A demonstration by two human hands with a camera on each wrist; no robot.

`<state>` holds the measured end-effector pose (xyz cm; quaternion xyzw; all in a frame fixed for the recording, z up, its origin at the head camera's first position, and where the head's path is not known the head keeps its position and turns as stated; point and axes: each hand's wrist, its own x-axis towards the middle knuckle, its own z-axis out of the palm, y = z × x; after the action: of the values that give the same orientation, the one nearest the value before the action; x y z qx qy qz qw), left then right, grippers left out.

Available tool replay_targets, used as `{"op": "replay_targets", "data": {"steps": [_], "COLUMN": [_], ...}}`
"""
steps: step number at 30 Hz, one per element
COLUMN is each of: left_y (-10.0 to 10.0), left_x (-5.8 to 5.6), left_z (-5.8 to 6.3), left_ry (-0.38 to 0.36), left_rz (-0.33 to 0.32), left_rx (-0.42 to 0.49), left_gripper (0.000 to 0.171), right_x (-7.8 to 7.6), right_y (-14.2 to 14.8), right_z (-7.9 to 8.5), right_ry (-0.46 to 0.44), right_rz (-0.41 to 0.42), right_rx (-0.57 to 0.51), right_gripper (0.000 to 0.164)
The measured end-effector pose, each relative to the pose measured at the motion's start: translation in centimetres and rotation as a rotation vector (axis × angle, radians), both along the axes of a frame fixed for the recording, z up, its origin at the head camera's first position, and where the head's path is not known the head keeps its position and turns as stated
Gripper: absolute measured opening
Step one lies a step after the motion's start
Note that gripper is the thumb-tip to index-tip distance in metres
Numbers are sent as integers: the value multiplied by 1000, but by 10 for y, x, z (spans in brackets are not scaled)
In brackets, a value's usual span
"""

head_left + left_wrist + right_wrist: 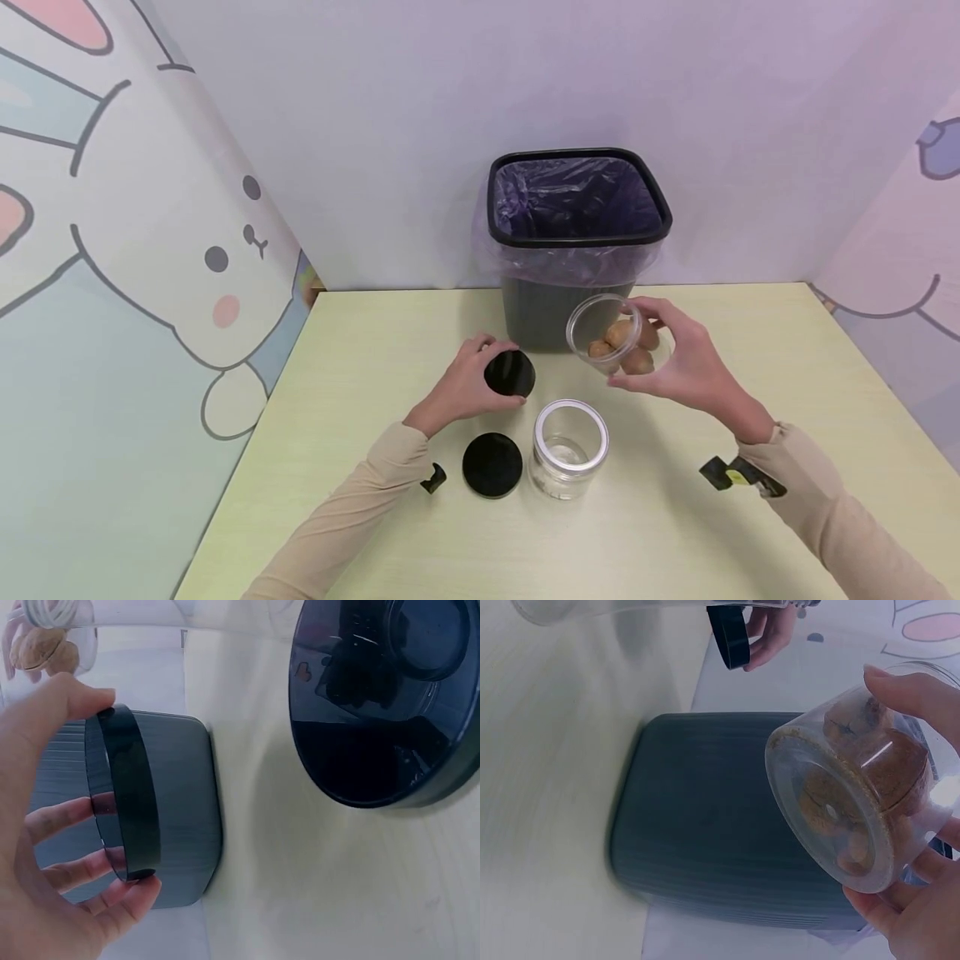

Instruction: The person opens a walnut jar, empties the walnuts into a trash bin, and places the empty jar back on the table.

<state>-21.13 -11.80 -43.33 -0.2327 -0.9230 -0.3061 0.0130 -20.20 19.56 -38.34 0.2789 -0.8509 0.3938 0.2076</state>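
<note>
My left hand grips a round black jar lid by its edge, thumb and fingers on opposite sides, and holds it tilted in front of the bin. In my right hand is a clear open jar, held around its side and tipped with its mouth toward the left. Several walnuts lie inside it. A second black lid rests on the table below my left hand. Beside that lid stands another clear jar, upright and uncovered, with nothing visible in it.
A dark grey bin with a black rim and a purple-tinted liner stands behind both hands, at the table's back edge against the wall. The pale table runs between walls with cartoon rabbits.
</note>
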Motion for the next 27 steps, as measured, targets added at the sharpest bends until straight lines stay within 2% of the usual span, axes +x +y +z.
{"op": "replay_targets", "data": {"steps": [16,27], "left_y": [1,0], "left_x": [-2,-2], "left_z": [-19,-28], "left_ry": [-74,-112], "left_rz": [-2,3], "left_rx": [-76,-106], "left_gripper": [74,73], "right_x": [2,3], "right_y": [4,7], "right_z": [11,15], "right_ry": [31,43], "right_rz": [25,15], "right_rx": [5,20], "right_gripper": [95,97]}}
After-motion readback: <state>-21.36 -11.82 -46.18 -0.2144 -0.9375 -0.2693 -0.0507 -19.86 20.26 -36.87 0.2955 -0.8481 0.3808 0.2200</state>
